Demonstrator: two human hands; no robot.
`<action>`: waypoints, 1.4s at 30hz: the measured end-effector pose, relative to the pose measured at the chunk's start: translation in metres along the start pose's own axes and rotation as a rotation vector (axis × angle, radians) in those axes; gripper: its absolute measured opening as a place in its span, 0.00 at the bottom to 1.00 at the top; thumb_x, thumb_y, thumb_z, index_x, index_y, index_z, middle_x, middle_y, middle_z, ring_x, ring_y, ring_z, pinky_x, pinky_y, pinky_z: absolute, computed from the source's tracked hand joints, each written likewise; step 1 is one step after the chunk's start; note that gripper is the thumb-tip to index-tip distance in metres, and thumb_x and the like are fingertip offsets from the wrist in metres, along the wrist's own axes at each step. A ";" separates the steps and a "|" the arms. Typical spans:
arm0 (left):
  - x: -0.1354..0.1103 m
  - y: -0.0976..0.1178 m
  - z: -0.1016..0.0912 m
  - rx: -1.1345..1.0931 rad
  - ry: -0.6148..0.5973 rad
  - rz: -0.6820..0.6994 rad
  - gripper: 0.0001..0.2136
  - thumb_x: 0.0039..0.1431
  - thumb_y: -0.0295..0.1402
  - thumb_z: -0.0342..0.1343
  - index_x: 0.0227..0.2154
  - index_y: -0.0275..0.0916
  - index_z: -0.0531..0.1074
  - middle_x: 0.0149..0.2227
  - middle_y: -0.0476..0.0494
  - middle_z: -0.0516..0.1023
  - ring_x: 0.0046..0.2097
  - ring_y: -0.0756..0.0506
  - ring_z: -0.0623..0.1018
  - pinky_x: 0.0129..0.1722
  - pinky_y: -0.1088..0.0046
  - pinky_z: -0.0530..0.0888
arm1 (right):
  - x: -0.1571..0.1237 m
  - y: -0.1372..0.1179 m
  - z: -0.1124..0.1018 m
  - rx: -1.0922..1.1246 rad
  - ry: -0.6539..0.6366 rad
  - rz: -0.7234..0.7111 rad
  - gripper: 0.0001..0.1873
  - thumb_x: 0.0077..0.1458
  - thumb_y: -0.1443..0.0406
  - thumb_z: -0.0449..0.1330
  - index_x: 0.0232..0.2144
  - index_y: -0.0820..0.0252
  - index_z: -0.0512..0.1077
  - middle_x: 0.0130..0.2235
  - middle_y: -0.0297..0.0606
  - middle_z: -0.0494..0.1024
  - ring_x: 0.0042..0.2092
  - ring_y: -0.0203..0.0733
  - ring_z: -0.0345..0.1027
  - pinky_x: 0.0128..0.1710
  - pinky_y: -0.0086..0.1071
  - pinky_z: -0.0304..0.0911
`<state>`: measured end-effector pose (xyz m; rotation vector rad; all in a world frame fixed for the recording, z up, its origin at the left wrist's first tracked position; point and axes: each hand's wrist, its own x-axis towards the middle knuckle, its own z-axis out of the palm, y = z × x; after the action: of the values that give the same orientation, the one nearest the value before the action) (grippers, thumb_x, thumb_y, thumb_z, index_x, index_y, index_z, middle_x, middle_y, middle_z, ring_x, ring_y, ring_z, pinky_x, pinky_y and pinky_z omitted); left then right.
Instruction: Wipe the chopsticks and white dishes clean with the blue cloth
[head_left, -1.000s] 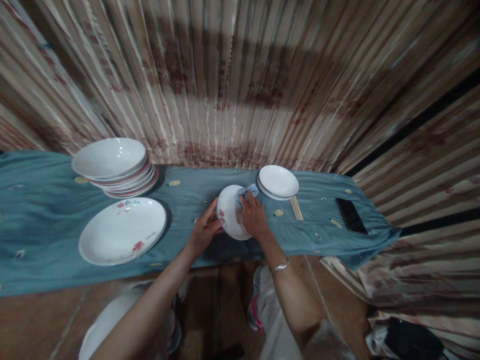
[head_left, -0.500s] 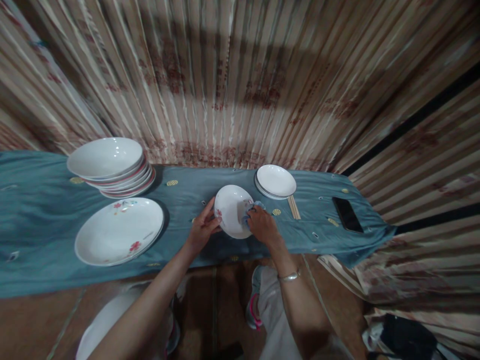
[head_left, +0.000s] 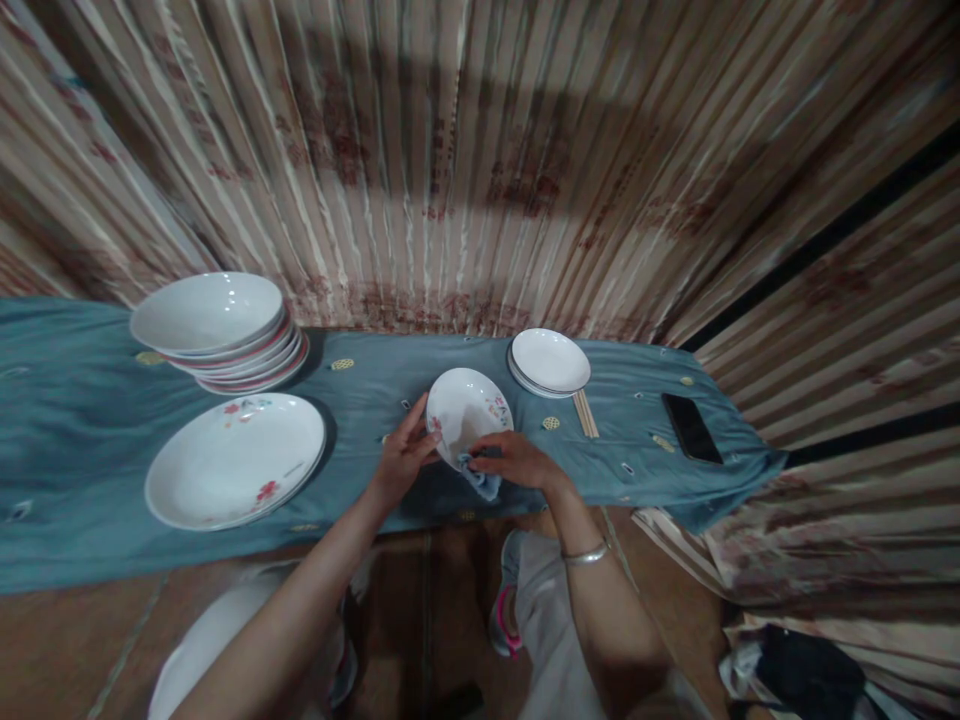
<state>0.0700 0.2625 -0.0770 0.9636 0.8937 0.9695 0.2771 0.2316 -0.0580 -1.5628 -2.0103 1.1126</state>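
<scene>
A small white plate point(head_left: 463, 405) with floral decoration is tilted up in front of me, over the near part of the table. My left hand point(head_left: 403, 455) grips it by the left rim, thumb on its face. In my right hand point(head_left: 517, 458) a blue cloth point(head_left: 480, 478) is pinched, pressed against the plate's lower right rim, with part of it hanging below. Some fingertips of both hands are hidden behind the plate and the cloth.
To the left stand a stack of white bowls and plates point(head_left: 214, 318) and large floral plates point(head_left: 236, 462). On the right are small stacked plates point(head_left: 551, 360), chopsticks point(head_left: 586, 415) and a black phone point(head_left: 691, 428) on the blue tablecloth point(head_left: 375, 385). Pleated curtains point(head_left: 465, 150) hang behind.
My right hand has moved the cloth from the plate's right side down and left to its lower rim. The left hand keeps its hold, and the plate stays nearly in place.
</scene>
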 end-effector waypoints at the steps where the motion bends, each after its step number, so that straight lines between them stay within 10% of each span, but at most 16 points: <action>1: 0.000 0.000 0.000 -0.002 0.001 0.001 0.44 0.45 0.40 0.67 0.65 0.44 0.55 0.56 0.39 0.74 0.48 0.37 0.78 0.43 0.59 0.78 | 0.001 0.000 0.002 0.047 -0.009 -0.016 0.16 0.54 0.59 0.61 0.42 0.63 0.78 0.39 0.39 0.82 0.41 0.43 0.74 0.43 0.32 0.65; 20: -0.001 -0.001 -0.002 0.017 0.037 0.013 0.37 0.48 0.44 0.64 0.62 0.45 0.62 0.52 0.42 0.76 0.49 0.38 0.76 0.40 0.62 0.79 | 0.034 -0.011 0.038 0.019 0.304 -0.306 0.21 0.59 0.66 0.53 0.54 0.57 0.70 0.60 0.44 0.68 0.62 0.45 0.60 0.63 0.42 0.53; 42: 0.000 0.000 -0.001 0.017 0.045 0.006 0.36 0.48 0.42 0.64 0.62 0.46 0.62 0.48 0.43 0.78 0.48 0.38 0.76 0.40 0.60 0.79 | 0.008 -0.006 0.023 -0.441 0.324 0.109 0.21 0.58 0.67 0.56 0.54 0.63 0.71 0.51 0.50 0.77 0.53 0.50 0.71 0.55 0.42 0.63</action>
<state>0.0692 0.2628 -0.0771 0.9625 0.9389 0.9936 0.2551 0.2300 -0.0694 -1.9359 -2.0485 0.4170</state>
